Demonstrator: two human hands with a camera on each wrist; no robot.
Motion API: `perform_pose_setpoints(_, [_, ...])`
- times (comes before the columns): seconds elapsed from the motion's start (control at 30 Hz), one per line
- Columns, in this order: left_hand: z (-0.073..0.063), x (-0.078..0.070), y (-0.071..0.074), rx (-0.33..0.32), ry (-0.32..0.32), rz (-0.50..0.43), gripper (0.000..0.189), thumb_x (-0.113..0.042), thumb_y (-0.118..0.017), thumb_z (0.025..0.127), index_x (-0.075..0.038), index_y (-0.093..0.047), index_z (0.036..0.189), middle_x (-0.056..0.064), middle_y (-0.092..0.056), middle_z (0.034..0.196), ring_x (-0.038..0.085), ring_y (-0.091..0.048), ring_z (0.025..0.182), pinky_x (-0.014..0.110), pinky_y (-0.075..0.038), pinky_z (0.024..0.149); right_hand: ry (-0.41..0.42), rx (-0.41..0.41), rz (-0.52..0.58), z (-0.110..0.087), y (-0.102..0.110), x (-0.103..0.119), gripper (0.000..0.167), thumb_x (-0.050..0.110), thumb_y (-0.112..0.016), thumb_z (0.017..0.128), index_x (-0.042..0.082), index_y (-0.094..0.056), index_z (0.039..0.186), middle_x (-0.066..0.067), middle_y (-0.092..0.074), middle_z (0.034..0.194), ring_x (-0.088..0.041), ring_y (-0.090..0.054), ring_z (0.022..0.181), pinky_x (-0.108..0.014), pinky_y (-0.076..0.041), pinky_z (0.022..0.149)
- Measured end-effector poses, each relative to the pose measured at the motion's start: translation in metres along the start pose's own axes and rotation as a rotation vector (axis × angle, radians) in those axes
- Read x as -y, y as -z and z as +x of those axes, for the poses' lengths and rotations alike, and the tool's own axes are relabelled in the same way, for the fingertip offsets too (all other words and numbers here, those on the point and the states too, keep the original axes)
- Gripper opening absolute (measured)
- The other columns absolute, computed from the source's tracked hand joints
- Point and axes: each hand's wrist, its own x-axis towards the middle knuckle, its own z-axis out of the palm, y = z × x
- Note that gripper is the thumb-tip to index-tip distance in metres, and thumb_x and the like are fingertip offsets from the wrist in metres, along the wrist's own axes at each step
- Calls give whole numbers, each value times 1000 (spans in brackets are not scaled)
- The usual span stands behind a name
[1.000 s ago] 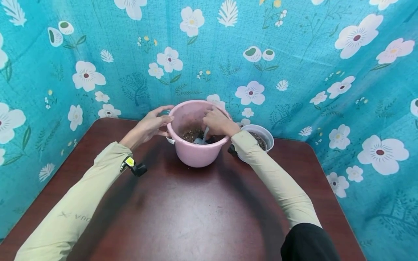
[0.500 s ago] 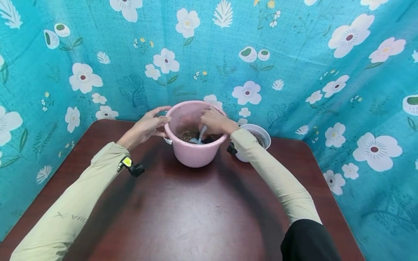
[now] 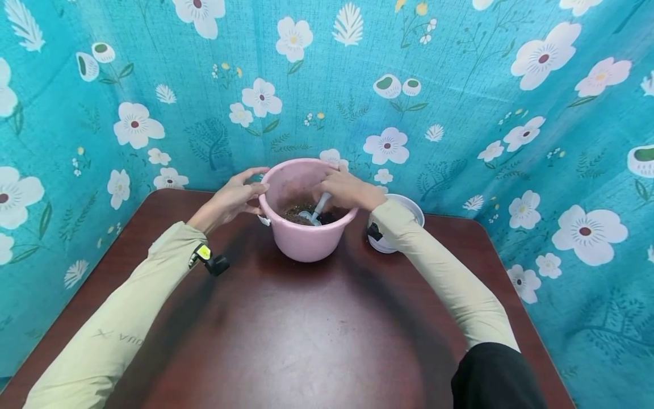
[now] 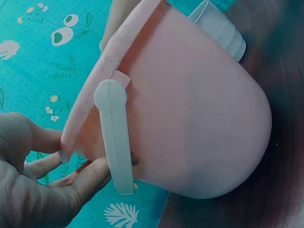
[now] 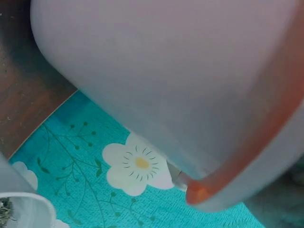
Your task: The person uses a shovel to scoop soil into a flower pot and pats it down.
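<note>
A pink bucket stands near the back of the table, with dark crumbly soil in its bottom. My left hand grips its left rim; in the left wrist view the thumb and fingers of this hand lie around the rim, by the white bucket handle. Inside the bucket, my right hand holds the pale grey-blue handle of a small trowel. The trowel slants down to the left, its blade lying in the soil. Some right fingertips are hidden behind the hand.
Right of the bucket is a white pot, partly behind the right sleeve; the right wrist view shows dry bits in it. A blue flowered curtain hangs right behind the reddish-brown table.
My right hand has shifted a little to the right in the bucket, and more of the trowel handle shows. The left hand stays on the rim. The bucket stands where it was.
</note>
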Motion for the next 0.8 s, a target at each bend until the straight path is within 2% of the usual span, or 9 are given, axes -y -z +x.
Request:
perform_pose_setpoints(0.1, [1, 0, -1, -10, -1, 0, 62, -13, -50, 110, -18, -27, 167, 23, -44, 152, 38, -50, 136, 27, -62, 73, 14, -68, -10, -5, 0, -4, 16, 21, -87, 87, 15, -81, 100, -3, -75, 101, -29, -54, 115, -61, -32, 107])
perform_pose_setpoints(0.23, [2, -1, 0, -20, -1, 5, 62, -13, -50, 110, -18, -27, 167, 23, -44, 150, 35, -52, 129, 28, -62, 73, 20, -165, -1, -12, 5, -9, 22, 27, -85, 89, 10, -81, 102, -10, -73, 108, -32, -58, 118, -58, -32, 104])
perform_pose_setpoints(0.27, [2, -1, 0, -23, -1, 9, 62, -13, -50, 110, -18, -27, 167, 23, -44, 149, 34, -52, 128, 28, -62, 73, 20, -185, 5, -13, 6, -10, 23, 27, -85, 90, 9, -81, 104, -11, -74, 110, -33, -58, 118, -56, -33, 99])
perform_pose_setpoints(0.43, [2, -4, 0, -26, -6, 20, 62, -14, -50, 110, -18, -27, 167, 21, -47, 143, 31, -56, 121, 29, -62, 74, -29, -252, 21, -23, 6, -20, 31, 30, -82, 91, 10, -80, 114, -9, -70, 116, -29, -55, 110, -49, -35, 90])
perform_pose_setpoints(0.53, [2, -4, -1, -25, -11, 26, 62, -14, -50, 110, -18, -27, 167, 20, -48, 140, 29, -58, 117, 28, -63, 73, -55, -281, 57, -29, 3, -25, 33, 32, -81, 91, 9, -80, 115, -8, -68, 114, -27, -50, 106, -48, -34, 90])
perform_pose_setpoints(0.8, [3, 0, -2, -25, -10, 24, 61, -13, -49, 110, -18, -27, 167, 19, -48, 138, 21, -60, 103, 27, -62, 71, -97, -415, 164, -48, -1, -35, 26, 24, -81, 92, 10, -79, 115, -7, -68, 111, -26, -50, 103, -48, -33, 89])
